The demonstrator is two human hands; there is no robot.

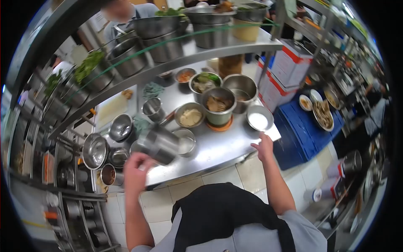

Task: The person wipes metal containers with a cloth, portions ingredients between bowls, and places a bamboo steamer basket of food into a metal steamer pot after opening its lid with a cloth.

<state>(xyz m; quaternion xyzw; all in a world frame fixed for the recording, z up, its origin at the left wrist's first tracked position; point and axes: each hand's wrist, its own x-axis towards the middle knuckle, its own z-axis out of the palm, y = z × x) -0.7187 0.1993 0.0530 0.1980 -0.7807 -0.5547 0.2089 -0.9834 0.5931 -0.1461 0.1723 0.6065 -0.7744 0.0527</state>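
My left hand (137, 168) is closed on a steel pot (159, 143), which is tilted on its side and slightly blurred. The pot's right end overlaps a small metal bowl (184, 142) with something pale inside. Over at the table's right end, my right hand (264, 148) has its thumb spread away from the fingers. Those fingertips are right at the near rim of a metal bowl (260, 118) of white contents. Between the hands stands a deep pot (218, 107) with brown food and a utensil in it, next to a bowl of pale yellow paste (190, 116).
Metal bowls (95, 151) crowd the table's left end by a cutting board (113, 111). A shelf (168, 67) with pots of greens crosses above the table. Blue bins (302, 130) carrying dishes stand at right. A person (130, 19) is behind the shelf.
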